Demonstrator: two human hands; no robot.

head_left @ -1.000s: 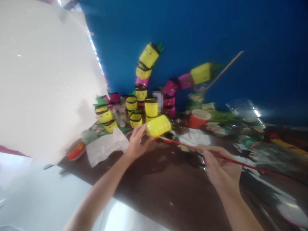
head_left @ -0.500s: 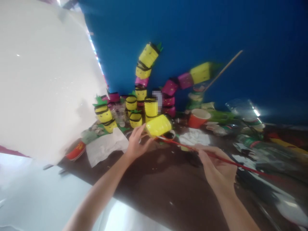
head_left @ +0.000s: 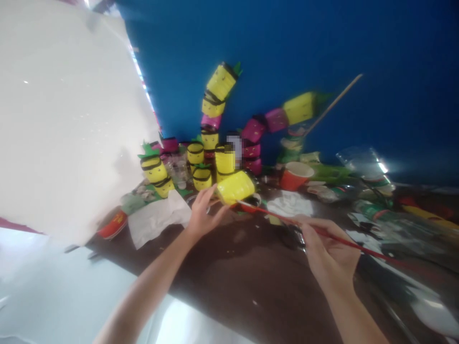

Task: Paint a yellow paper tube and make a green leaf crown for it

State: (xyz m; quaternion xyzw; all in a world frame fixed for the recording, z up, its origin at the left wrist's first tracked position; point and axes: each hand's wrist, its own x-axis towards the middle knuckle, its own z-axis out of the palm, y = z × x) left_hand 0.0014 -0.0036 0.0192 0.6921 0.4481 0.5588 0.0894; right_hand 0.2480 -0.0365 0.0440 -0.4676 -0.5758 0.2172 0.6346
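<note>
My left hand (head_left: 205, 214) is closed on the left end of a yellow-painted cup (head_left: 235, 187), which lies tilted on its side above the brown table (head_left: 229, 282). In my right hand (head_left: 330, 251) is a long red paintbrush (head_left: 274, 215), pinched between thumb and fingers. Its pale tip reaches the lower edge of the yellow cup. Behind the cup stand stacks of yellow and magenta cups with black bands, among them a small yellow cup (head_left: 202, 178) with green leaves.
A red paper cup (head_left: 296, 177) and crumpled white tissue (head_left: 291, 205) are right of centre. Clear plastic bottles (head_left: 398, 222) crowd the right side. A white sheet (head_left: 159, 217) and a red bowl (head_left: 113, 223) lie left. A thin stick (head_left: 335, 102) rises against the blue wall.
My right hand has moved slightly right and down with the paintbrush, whose tip has shifted a little along the cup's lower edge. My left hand and the cup look almost unmoved.
</note>
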